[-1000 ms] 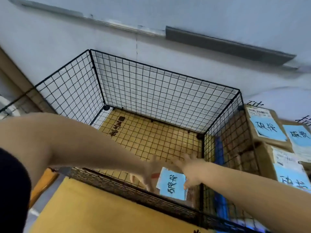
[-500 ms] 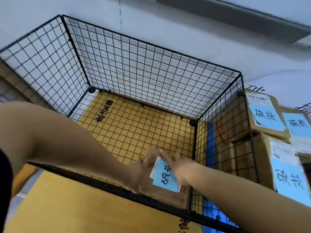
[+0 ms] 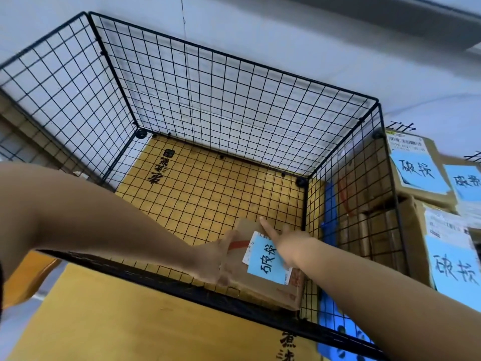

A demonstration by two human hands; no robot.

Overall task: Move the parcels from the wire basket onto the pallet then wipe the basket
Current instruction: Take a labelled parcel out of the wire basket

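Since 0.5 s ago, both hands have closed further onto the parcel and its near end sits higher against the basket's near wall. Basket: black wire grid, open top, yellow printed cardboard under its floor, against a pale wall. Stacked boxes with blue handwritten labels stand just outside the basket's right wall; what carries them is hidden. Parcel: brown carton, tilted, in the basket's near-right corner, with a blue label on top. Left hand clamps the parcel's left edge, fingers wrapped. Right hand presses the parcel's right side, forefinger extended along the top; its grip below is hidden.
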